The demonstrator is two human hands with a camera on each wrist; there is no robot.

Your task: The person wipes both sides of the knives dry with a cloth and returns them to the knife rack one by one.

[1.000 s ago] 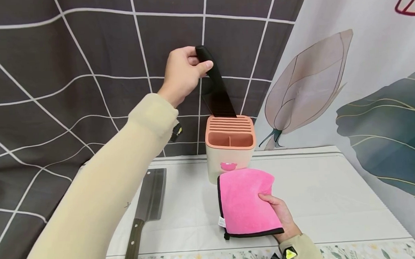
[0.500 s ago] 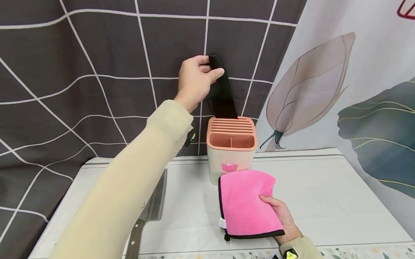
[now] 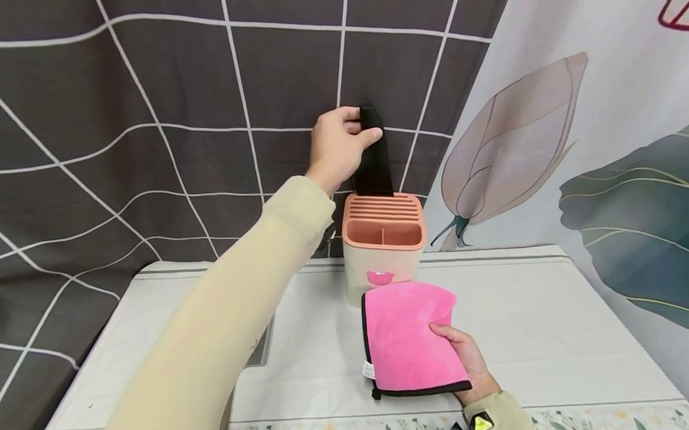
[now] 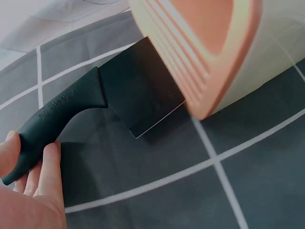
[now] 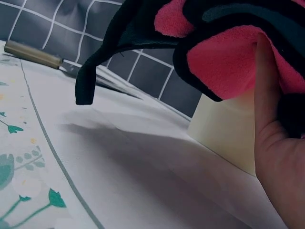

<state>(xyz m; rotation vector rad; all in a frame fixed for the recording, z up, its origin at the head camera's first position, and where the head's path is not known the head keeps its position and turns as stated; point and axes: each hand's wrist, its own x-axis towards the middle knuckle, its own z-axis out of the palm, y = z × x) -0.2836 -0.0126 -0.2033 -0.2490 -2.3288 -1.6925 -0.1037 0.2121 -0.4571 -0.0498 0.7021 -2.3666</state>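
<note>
My left hand (image 3: 337,145) pinches the black handle of a kitchen knife (image 3: 374,169) between thumb and fingers. In the left wrist view the wide black blade (image 4: 136,88) runs down into the rear slot of the knife holder (image 3: 354,265), its lower part hidden inside. This holder has a cream body, an orange slotted top and two open compartments in front. My right hand (image 3: 474,365) grips a pink cloth (image 3: 411,339) with black edging, held over the table in front of the holder. From the right wrist the cloth shows folded, a black loop hanging off it.
A cleaver (image 5: 33,53) with a brown handle lies on the table at the left, mostly covered by my left sleeve (image 3: 228,320) in the head view. Behind the white tablecloth (image 3: 530,322) hang a dark gridded curtain (image 3: 192,81) and a leaf-patterned one (image 3: 620,104).
My left hand has moved down and to the right, bringing the black knife more upright and deeper into the slot. My sleeve now covers more of the cleaver. The right hand and cloth stay put.
</note>
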